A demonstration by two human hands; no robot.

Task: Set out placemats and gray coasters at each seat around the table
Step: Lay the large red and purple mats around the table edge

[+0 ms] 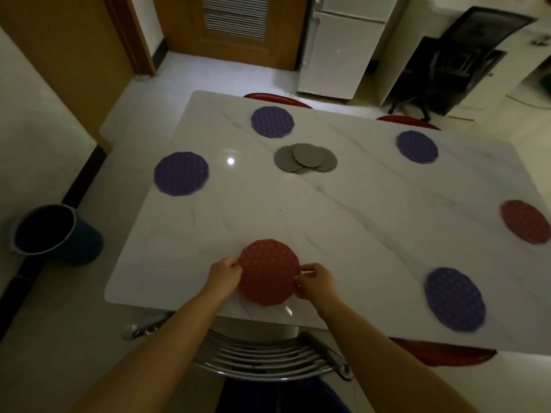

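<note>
Chair back point(268, 359) at 6 o'clock, tucked under table point(372, 210). Left hand point(225, 274) and right hand point(316, 281) pinching opposite edges of red placemat point(268, 272), flat near table edge. Gray coasters point(305, 158) stacked mid-table, 12 o'clock, untouched. Risk: mat sliding on glossy marble, overhanging near edge.

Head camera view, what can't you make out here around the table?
- Gray coasters: overlapping in a pile, so the count is unclear.
- Red placemat at the right: partly cut off by the frame edge.
- Red placemat under left hand and right hand: edges hidden by fingers.
</note>
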